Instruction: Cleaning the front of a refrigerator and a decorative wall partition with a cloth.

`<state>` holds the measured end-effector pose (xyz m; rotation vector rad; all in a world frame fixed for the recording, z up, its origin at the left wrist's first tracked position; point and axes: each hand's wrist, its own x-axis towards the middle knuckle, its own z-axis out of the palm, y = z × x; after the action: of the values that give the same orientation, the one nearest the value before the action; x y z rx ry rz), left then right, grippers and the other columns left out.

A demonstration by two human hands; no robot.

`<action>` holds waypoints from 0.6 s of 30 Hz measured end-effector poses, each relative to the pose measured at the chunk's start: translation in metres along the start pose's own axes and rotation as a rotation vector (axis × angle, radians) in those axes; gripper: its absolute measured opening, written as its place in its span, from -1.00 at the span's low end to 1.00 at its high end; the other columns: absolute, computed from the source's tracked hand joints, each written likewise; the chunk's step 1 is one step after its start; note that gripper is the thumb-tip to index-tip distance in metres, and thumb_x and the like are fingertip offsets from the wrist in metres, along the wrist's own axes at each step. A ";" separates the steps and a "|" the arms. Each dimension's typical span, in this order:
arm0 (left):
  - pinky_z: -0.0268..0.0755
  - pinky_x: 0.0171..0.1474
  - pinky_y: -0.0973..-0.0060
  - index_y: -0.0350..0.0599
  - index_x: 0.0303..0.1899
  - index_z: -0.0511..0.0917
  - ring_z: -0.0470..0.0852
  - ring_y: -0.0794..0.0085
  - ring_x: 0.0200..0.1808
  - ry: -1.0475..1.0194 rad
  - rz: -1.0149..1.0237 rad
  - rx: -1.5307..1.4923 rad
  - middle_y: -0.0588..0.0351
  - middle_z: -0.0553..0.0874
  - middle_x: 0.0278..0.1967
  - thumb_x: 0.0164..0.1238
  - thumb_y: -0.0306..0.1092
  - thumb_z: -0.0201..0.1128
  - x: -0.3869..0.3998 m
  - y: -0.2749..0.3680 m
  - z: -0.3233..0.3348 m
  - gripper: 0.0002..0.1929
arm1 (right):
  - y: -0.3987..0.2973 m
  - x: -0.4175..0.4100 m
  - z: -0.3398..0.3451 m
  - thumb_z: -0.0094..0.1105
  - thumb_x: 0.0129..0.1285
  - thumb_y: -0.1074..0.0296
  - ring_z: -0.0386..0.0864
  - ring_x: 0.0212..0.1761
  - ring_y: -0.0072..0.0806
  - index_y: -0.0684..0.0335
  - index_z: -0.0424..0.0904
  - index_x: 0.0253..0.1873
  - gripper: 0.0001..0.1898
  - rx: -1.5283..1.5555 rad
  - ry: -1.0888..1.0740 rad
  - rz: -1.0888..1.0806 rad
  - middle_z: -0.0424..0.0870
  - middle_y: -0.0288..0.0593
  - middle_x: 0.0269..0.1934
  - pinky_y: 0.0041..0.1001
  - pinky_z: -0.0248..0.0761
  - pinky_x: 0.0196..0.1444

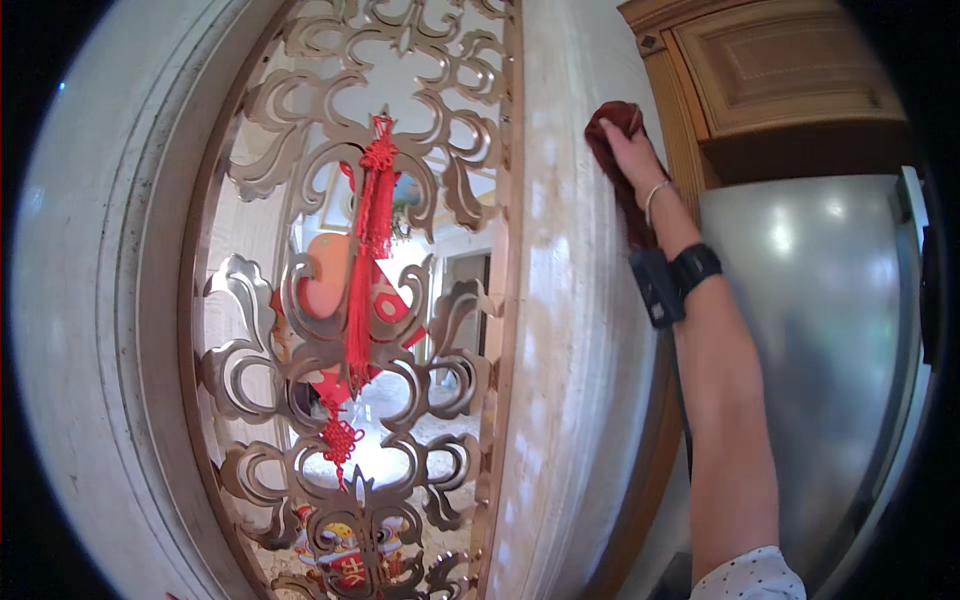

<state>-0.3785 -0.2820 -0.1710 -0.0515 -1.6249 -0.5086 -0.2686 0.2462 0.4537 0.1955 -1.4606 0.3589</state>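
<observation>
My right hand (634,154) is raised and grips a dark red cloth (616,120), pressing it to the pale marble-patterned wall or door surround (559,247). Part of the cloth hangs down beside the wrist. A bangle circles that wrist, and a black strap (697,268) with a small dark device (657,289) sits on the forearm below it. My left hand is not plainly in view; a tiny pinkish sliver shows at the bottom left edge. Before me stands an ornate metal scrollwork screen (360,352), with red tassels (367,247) and a red knot ornament (341,442) hanging at it.
Right of the wall stand a wooden cabinet (787,67) and, below it, a shiny metal-fronted appliance (810,315) that looks like a refrigerator. A moulded pale frame (161,300) borders the screen at left. Through the scrollwork a bright room and red decorations show.
</observation>
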 end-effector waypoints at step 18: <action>-0.01 0.37 -0.12 -0.23 0.45 -0.03 0.02 -0.25 0.43 -0.059 -0.080 -0.092 -0.37 0.06 0.40 0.18 0.09 0.32 -0.002 -0.006 0.003 -0.03 | -0.108 -0.081 0.148 0.22 0.23 0.15 0.39 0.18 -0.03 0.32 0.45 0.19 -0.50 -0.323 -0.312 -0.509 0.46 0.05 0.08 -0.25 0.23 0.27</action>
<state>-0.3832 -0.2854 -0.1746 -0.0707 -1.6653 -0.6489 -0.3739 0.0856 0.3988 0.3623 -1.6878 -0.3343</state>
